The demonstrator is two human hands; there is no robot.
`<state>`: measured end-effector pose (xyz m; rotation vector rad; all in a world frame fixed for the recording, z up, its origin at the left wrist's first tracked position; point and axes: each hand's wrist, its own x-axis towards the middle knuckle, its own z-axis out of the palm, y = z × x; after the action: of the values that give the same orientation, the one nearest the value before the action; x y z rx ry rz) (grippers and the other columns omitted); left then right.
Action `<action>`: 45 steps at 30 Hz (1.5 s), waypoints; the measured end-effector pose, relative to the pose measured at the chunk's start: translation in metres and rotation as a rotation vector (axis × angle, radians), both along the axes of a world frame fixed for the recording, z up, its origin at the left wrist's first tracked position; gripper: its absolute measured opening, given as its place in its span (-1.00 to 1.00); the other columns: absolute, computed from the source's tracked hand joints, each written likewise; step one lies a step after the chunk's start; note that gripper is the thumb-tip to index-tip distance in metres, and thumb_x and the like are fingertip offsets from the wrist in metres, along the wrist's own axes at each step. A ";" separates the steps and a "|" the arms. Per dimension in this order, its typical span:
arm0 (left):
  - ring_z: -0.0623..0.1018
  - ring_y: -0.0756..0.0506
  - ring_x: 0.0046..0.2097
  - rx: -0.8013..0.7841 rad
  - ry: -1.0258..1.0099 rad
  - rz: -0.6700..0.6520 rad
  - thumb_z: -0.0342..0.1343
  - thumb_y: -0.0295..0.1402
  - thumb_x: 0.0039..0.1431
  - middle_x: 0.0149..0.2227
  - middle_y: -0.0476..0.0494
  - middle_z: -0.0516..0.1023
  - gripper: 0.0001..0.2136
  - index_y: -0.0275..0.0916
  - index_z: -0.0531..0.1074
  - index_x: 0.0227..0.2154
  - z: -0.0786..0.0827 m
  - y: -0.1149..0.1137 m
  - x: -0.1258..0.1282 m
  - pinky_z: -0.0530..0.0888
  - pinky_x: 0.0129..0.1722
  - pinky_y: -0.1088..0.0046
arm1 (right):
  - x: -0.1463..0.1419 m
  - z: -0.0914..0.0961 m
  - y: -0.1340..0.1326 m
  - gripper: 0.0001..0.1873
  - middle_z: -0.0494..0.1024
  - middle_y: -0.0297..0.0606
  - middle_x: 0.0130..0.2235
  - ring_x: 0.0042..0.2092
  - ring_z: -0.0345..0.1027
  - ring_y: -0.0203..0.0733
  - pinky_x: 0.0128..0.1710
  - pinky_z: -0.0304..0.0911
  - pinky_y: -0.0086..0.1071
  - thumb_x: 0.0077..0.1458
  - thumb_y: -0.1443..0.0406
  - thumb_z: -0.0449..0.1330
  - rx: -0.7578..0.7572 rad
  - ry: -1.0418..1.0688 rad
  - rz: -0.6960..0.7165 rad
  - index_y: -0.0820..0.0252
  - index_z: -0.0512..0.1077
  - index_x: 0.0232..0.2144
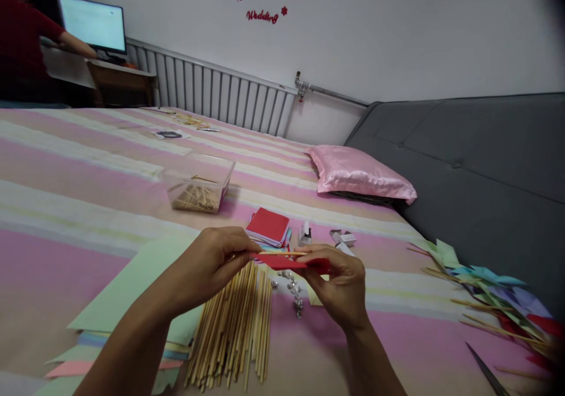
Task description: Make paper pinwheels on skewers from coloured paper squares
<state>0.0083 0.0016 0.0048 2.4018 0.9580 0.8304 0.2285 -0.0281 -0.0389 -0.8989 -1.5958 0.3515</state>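
Both hands are raised over the bed, in front of me. My left hand [216, 263] pinches the left end of a thin wooden stick [281, 253], close to the edge of a red paper [278, 262]. Thumb and fingers of my right hand [338, 284] are closed on the right part of that paper, with the stick lying along its top edge. Beneath my hands lies a bundle of wooden sticks [232, 331]. Small silvery metal pieces [291, 287] are scattered beside the bundle. A stack of red square papers [268, 226] sits just beyond my hands.
Pale green sheets [128, 284] lie at the left. A clear plastic box [198, 187] stands farther back. Small boxes [343, 238] are near my right hand. Coloured paper pieces on sticks [498, 296] and a pointed blade [485, 369] lie at right. A person [26, 37] is by a monitor [92, 24].
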 end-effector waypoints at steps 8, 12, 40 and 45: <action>0.46 0.00 -0.39 0.023 0.018 0.017 -0.04 -0.49 0.17 -0.41 -0.07 0.54 -0.79 -0.27 0.52 -0.32 0.000 -0.002 0.000 0.34 -0.39 0.51 | -0.002 0.000 0.000 -0.82 0.63 -0.28 -0.36 -0.29 0.53 -0.16 -0.35 0.46 -0.38 -0.12 0.49 0.30 0.010 0.031 -0.008 0.10 0.53 -0.47; 0.46 0.00 -0.39 0.026 0.015 0.021 -0.04 -0.49 0.16 -0.41 -0.07 0.55 -0.78 -0.26 0.53 -0.32 0.000 -0.001 0.000 0.34 -0.40 0.52 | 0.000 -0.002 0.000 -0.85 0.64 -0.27 -0.35 -0.29 0.54 -0.15 -0.37 0.46 -0.37 -0.10 0.45 0.30 0.010 0.019 -0.020 0.10 0.53 -0.45; 0.43 0.04 -0.45 0.060 -0.017 -0.039 -0.03 -0.58 0.12 -0.48 -0.03 0.50 -0.75 -0.26 0.55 -0.34 0.005 -0.006 0.006 0.29 -0.45 0.57 | -0.001 -0.007 0.001 -0.92 0.63 -0.30 -0.40 -0.33 0.55 -0.14 -0.32 0.47 -0.32 -0.04 0.39 0.29 0.067 0.044 -0.136 0.12 0.50 -0.45; 0.42 0.03 -0.47 0.043 -0.017 -0.058 -0.04 -0.54 0.15 -0.49 -0.04 0.48 -0.75 -0.25 0.56 -0.31 0.005 -0.006 0.006 0.28 -0.47 0.57 | -0.002 -0.009 -0.001 -0.83 0.56 -0.34 -0.41 -0.37 0.51 -0.20 -0.40 0.44 -0.40 -0.11 0.37 0.34 0.051 0.099 -0.204 0.12 0.43 -0.41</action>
<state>0.0146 -0.0041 0.0094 2.4431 0.8679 0.8574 0.2262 -0.0292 -0.0477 -0.9810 -1.4020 0.2077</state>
